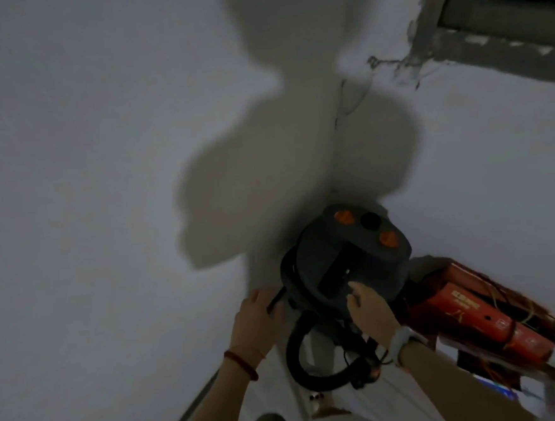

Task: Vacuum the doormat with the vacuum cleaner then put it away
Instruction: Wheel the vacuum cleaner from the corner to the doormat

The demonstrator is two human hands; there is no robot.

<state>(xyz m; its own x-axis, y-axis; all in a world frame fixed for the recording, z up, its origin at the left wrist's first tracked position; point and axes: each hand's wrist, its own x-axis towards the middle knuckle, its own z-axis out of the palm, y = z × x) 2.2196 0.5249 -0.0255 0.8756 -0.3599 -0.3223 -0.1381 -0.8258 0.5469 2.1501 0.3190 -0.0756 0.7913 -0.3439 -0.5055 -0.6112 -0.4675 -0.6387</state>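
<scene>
The vacuum cleaner is set in the corner, touched by the loosely open right hand, with the left hand closed on its black tube, so putting away looks nearly done.

I see bare forearms, no sleeves. My left hand has a dark red bead bracelet at the wrist; my right hand has a pale grey watch.

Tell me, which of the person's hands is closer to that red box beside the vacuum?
Right. The right hand rests on the vacuum cleaner, on the side next to the red box. The left hand is on the vacuum's far side.
</scene>
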